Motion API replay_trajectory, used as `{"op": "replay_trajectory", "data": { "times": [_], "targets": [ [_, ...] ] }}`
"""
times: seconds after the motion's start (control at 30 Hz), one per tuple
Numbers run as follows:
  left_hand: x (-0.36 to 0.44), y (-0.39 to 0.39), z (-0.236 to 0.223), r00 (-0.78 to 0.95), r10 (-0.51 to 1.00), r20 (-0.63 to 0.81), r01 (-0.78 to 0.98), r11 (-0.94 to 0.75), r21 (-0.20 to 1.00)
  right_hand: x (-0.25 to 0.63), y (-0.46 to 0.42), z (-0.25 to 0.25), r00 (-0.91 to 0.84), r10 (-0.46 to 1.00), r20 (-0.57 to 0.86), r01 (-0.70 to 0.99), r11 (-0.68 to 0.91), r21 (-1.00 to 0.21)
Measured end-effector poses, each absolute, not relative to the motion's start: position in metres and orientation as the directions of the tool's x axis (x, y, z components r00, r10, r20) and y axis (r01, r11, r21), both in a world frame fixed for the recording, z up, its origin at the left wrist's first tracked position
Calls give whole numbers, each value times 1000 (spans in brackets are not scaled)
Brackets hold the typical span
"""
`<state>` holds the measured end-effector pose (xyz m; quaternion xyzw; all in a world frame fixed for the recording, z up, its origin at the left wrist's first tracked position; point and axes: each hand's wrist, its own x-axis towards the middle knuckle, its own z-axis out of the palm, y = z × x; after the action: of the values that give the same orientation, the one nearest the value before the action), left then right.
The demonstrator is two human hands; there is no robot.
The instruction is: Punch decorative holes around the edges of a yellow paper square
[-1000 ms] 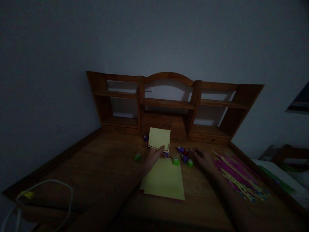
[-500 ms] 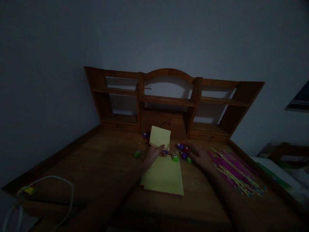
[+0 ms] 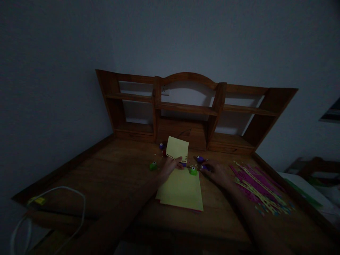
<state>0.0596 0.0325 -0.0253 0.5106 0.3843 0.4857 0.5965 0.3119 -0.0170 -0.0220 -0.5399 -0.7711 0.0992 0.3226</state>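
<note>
My left hand (image 3: 171,168) holds up a small yellow sheet of paper (image 3: 177,148) with shaped holes punched along its lower and right edges. A blue-purple piece (image 3: 183,164) shows by its fingers, partly hidden. My right hand (image 3: 216,173) has its thumb and fingers closed round a purple paper punch (image 3: 204,167) with an eye on it. Just left of that stands a green punch (image 3: 193,171), at the top edge of a stack of yellow paper (image 3: 182,189). Another purple punch (image 3: 199,159) sits behind the right fingers.
Left of the sheet are a green punch (image 3: 153,165), a purple punch (image 3: 161,145) and a partly hidden red one (image 3: 164,152). Pink and yellow punched strips (image 3: 256,184) lie at right. A wooden shelf unit (image 3: 183,109) stands behind; a white cable (image 3: 83,209) loops at left.
My right hand has come left and nearer, its fingers closing on a purple punch and covering the green and red ones there. My left hand keeps the sheet up. The view has shifted slightly.
</note>
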Motion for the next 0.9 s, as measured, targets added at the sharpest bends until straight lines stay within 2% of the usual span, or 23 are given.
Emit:
{"op": "replay_trajectory", "data": {
  "times": [0.1, 0.23, 0.43, 0.6, 0.73, 0.9],
  "targets": [
    [59, 34, -28, 231, 971, 64, -191, -20, 981, 313, -15, -24, -157, 905, 395, 641, 398, -657],
    [60, 35, -30, 220, 974, 57, -183, -16, 983, 310, -15, -22, -119, 912, 394, 509, 396, -764],
    [61, 34, -28, 252, 965, 69, -204, -16, 979, 305, -16, -21, -78, 913, 400, 438, 392, -809],
    [60, 33, -26, 279, 958, 66, -172, -18, 985, 306, -16, -24, -68, 938, 339, 337, 341, -877],
    [58, 30, -26, 310, 947, 90, -147, -45, 988, 306, -16, -22, 10, 957, 290, 283, 275, -919],
    [57, 27, -24, 336, 936, 104, -84, -80, 993, 304, -17, -22, 137, 978, 160, -18, 164, -986]
  ]
}}
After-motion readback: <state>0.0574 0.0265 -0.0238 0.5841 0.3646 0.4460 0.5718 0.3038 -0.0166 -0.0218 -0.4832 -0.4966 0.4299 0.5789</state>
